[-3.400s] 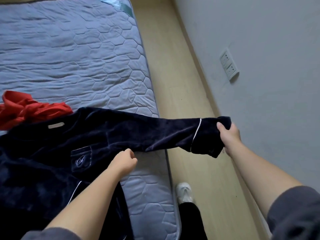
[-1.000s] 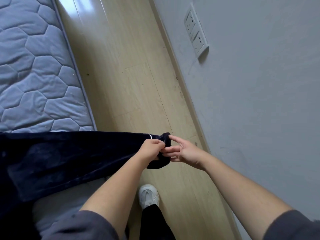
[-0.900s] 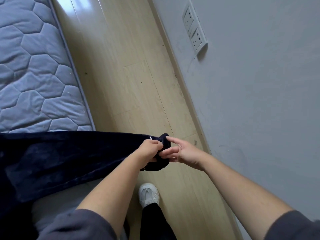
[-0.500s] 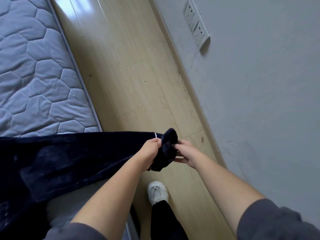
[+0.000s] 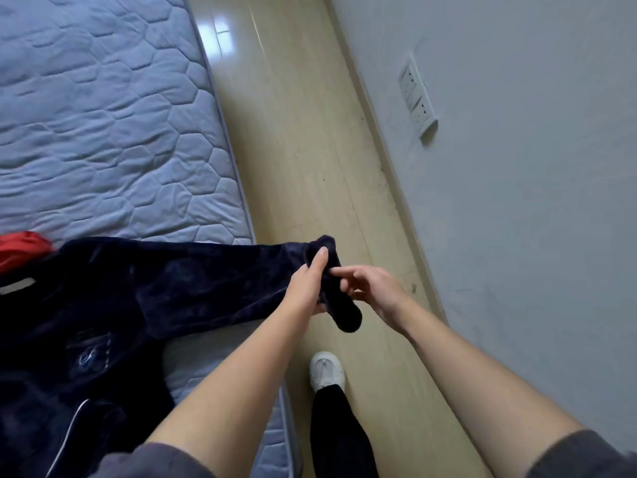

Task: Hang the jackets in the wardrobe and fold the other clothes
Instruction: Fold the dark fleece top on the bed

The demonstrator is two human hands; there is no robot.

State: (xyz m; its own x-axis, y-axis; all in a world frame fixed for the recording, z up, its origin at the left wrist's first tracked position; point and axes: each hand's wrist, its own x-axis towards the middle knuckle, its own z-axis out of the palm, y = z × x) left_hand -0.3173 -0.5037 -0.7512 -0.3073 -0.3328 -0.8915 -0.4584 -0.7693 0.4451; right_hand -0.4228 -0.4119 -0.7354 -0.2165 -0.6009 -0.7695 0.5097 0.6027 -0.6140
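A dark navy velvet top with white piping and a chest pocket lies on the mattress at the lower left. Its sleeve stretches right, past the bed's edge, over the floor. My left hand grips the sleeve near the cuff. My right hand pinches the cuff end, which hangs doubled over between the two hands. A red garment lies crumpled on the bed at the far left, partly cut off by the frame.
The quilted grey-blue mattress fills the upper left. A strip of light wooden floor runs between bed and grey wall. A double socket sits on the wall. My white shoe stands beside the bed.
My left hand left the top's body and slid out along the sleeve to the cuff. Both hands now work the cuff end, which has folded over. The view swung back left toward the bed.
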